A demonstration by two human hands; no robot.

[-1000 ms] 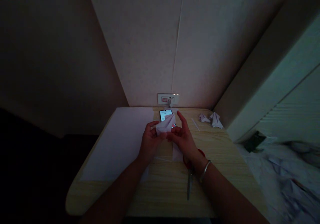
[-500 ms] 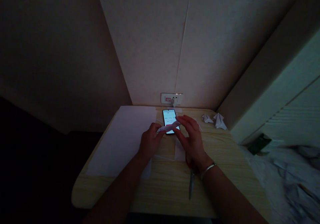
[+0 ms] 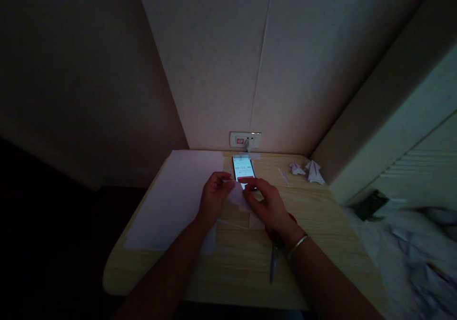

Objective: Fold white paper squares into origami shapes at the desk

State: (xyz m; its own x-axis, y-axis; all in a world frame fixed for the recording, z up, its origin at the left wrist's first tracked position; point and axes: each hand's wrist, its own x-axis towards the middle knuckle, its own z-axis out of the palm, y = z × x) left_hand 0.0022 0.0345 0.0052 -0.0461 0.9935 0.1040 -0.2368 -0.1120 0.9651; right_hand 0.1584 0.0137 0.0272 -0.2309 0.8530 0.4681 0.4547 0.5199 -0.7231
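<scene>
Between my two hands is a small piece of white paper [image 3: 236, 195], its face tilted toward me. My left hand [image 3: 215, 196] pinches its left side between thumb and fingers. The thumb and fingers of my right hand [image 3: 267, 203] close on its upper right part. Just behind the paper lies a lit phone [image 3: 243, 166] showing a timer, its lower end partly covered by my right fingers. Scissors with red handles [image 3: 273, 261] rest under my right wrist, blades pointing toward me. Another paper piece [image 3: 256, 221] lies flat beside my right hand.
Large white sheets [image 3: 171, 201] cover the left of the wooden table [image 3: 243, 272]. Two folded paper shapes [image 3: 314, 172] sit at the back right. A wall socket [image 3: 245, 140] with a plug is behind the phone. Thin paper strips [image 3: 284, 177] lie about.
The paper, seen as a narrow folded strip before, now shows a broader face hanging lower. My right hand has moved slightly down and left, and its fingers have drawn in.
</scene>
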